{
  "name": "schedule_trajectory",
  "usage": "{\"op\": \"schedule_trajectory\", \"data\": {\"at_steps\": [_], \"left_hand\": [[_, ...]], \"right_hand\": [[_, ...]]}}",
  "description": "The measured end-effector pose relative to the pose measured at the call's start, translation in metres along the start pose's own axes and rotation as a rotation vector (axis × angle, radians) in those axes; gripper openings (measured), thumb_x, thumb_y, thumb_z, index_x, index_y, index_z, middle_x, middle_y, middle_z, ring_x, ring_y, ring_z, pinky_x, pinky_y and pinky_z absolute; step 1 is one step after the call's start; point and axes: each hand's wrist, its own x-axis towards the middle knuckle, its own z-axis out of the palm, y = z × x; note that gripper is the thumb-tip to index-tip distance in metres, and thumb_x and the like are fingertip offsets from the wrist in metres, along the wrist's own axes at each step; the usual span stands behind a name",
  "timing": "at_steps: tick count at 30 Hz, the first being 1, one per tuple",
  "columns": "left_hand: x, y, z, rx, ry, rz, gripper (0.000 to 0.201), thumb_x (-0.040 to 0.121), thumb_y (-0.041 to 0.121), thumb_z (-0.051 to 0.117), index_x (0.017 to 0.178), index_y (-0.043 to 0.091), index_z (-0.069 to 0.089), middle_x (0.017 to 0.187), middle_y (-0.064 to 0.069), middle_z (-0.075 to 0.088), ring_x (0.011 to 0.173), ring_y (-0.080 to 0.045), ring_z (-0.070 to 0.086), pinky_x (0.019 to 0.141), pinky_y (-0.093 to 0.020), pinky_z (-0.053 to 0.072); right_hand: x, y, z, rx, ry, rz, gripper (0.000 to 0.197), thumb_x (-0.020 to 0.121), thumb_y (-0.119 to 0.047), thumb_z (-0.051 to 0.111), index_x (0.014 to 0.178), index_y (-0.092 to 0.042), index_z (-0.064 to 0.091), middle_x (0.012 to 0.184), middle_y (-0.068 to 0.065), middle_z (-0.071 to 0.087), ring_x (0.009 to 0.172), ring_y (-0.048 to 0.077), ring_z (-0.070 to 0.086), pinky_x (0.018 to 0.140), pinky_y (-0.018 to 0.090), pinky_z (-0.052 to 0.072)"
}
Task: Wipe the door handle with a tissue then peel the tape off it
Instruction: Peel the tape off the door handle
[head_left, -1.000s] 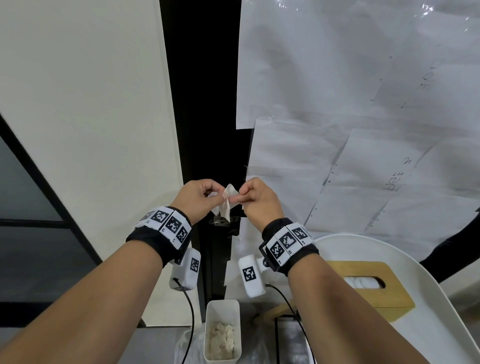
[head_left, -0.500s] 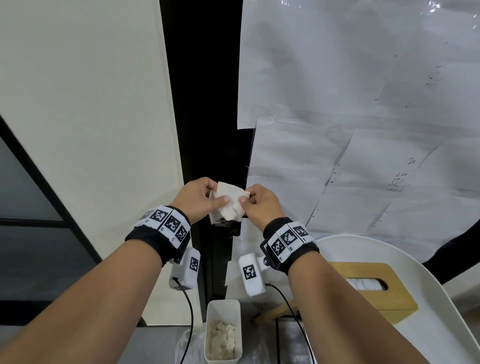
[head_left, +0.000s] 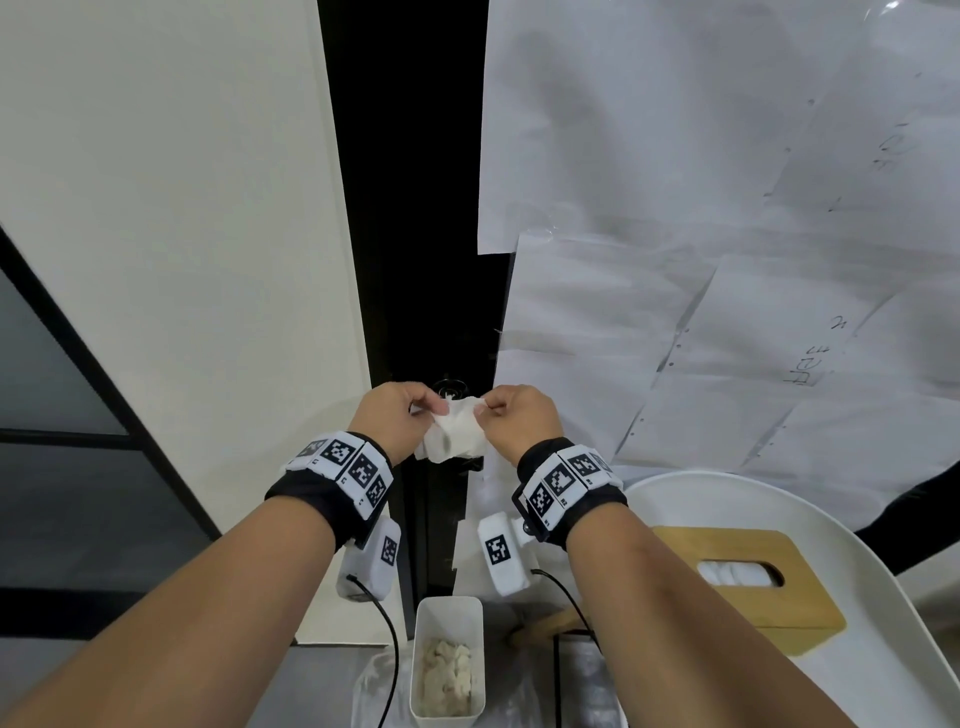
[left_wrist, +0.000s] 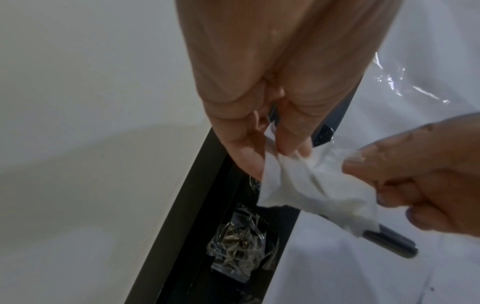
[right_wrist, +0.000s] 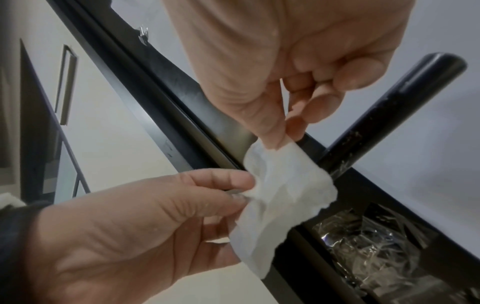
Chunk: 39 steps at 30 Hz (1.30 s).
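Both hands hold one white tissue (head_left: 457, 434) between them at chest height, in front of the black door edge. My left hand (head_left: 434, 410) pinches its left corner and my right hand (head_left: 483, 410) pinches its right corner. The tissue (left_wrist: 311, 185) hangs just above the dark bar of the door handle (left_wrist: 389, 242), which the head view hides. In the right wrist view the handle (right_wrist: 389, 115) runs up to the right behind the tissue (right_wrist: 283, 189). Crumpled clear tape (right_wrist: 363, 242) sits on the lock plate at the handle's base.
A white bin (head_left: 449, 608) with used tissues stands on the floor below the hands. At the right, a wooden tissue box (head_left: 743, 613) lies on a white round tray (head_left: 883, 675). Paper sheets under plastic (head_left: 727, 260) cover the door. A pale wall is at the left.
The tissue was bunched small between close fingertips; now it is opened wider and hangs lower, with the hands a little further apart.
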Motion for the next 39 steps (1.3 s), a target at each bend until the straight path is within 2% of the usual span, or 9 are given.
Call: {"op": "schedule_trajectory", "data": {"at_steps": [3,5,7,10,13,18,23,30,39], "left_hand": [[0.000,0.002,0.008,0.065,0.067,-0.001,0.016,0.090,0.014,0.060,0.098,0.016,0.074,0.099,0.004,0.064,0.077,-0.006,0.059,0.069,-0.012,0.041],[-0.001,0.003,0.016,0.132,0.108,0.030,0.018,0.089,0.020,0.064,0.102,0.013,0.074,0.107,-0.003,0.060,0.096,-0.016,0.060,0.079,-0.019,0.041],[-0.001,0.000,0.024,0.170,0.164,0.012,0.019,0.086,0.022,0.066,0.103,0.016,0.074,0.112,-0.007,0.052,0.101,-0.021,0.056,0.083,-0.021,0.042],[0.000,0.001,0.033,0.174,0.258,-0.011,0.012,0.086,0.021,0.067,0.095,0.016,0.073,0.107,-0.006,0.047,0.092,-0.022,0.056,0.076,-0.025,0.047],[0.003,0.006,0.036,0.171,0.224,-0.010,0.019,0.085,0.029,0.068,0.095,0.013,0.073,0.103,-0.008,0.061,0.086,-0.021,0.063,0.074,-0.026,0.049],[0.008,0.011,0.037,0.162,0.203,-0.102,0.036,0.077,0.042,0.074,0.091,0.009,0.070,0.086,-0.004,0.072,0.084,-0.019,0.067,0.076,-0.032,0.055],[0.011,0.011,0.040,0.135,0.215,-0.168,0.034,0.073,0.043,0.078,0.092,0.016,0.069,0.085,0.002,0.070,0.080,-0.014,0.065,0.069,-0.023,0.049],[0.017,0.011,0.043,0.097,0.282,-0.216,0.013,0.080,0.029,0.071,0.079,0.017,0.071,0.072,0.005,0.068,0.069,-0.012,0.062,0.055,-0.017,0.038],[0.019,0.008,0.048,0.106,0.287,-0.209,0.017,0.086,0.024,0.063,0.075,0.014,0.071,0.069,-0.003,0.069,0.064,-0.018,0.064,0.059,-0.024,0.048]], "right_hand": [[0.004,-0.004,0.003,-0.005,-0.008,0.020,0.015,0.086,-0.020,0.055,0.075,-0.028,0.061,0.077,0.002,0.070,0.075,0.021,0.065,0.072,0.032,0.056],[0.006,-0.006,0.005,-0.037,0.001,0.029,0.012,0.086,-0.022,0.053,0.078,-0.029,0.060,0.076,0.000,0.068,0.073,0.020,0.064,0.069,0.032,0.057],[0.008,-0.006,0.006,-0.078,0.009,0.027,0.012,0.086,-0.021,0.053,0.077,-0.027,0.058,0.079,0.000,0.067,0.074,0.022,0.063,0.069,0.033,0.056],[0.011,-0.003,0.007,-0.108,0.002,0.026,0.015,0.086,-0.018,0.053,0.076,-0.027,0.060,0.078,0.001,0.065,0.075,0.023,0.062,0.067,0.031,0.055],[0.014,0.002,0.006,-0.117,-0.037,0.001,0.019,0.087,-0.014,0.050,0.086,-0.023,0.066,0.080,0.002,0.064,0.076,0.024,0.061,0.069,0.030,0.053],[0.016,0.011,-0.006,-0.188,-0.024,-0.076,0.027,0.091,-0.018,0.047,0.108,-0.019,0.067,0.112,0.007,0.058,0.097,0.026,0.061,0.082,0.035,0.053],[0.009,0.021,-0.017,-0.497,-0.126,-0.142,0.025,0.092,-0.023,0.047,0.103,-0.012,0.066,0.107,0.011,0.053,0.099,0.031,0.054,0.079,0.038,0.051],[0.007,0.024,-0.008,-0.507,-0.134,-0.201,0.013,0.090,-0.017,0.055,0.094,-0.005,0.057,0.105,0.011,0.046,0.090,0.029,0.053,0.074,0.039,0.051],[0.009,0.027,-0.007,-0.494,-0.120,-0.225,0.011,0.089,-0.015,0.055,0.094,-0.006,0.058,0.102,0.010,0.047,0.087,0.028,0.053,0.072,0.040,0.053]]}}
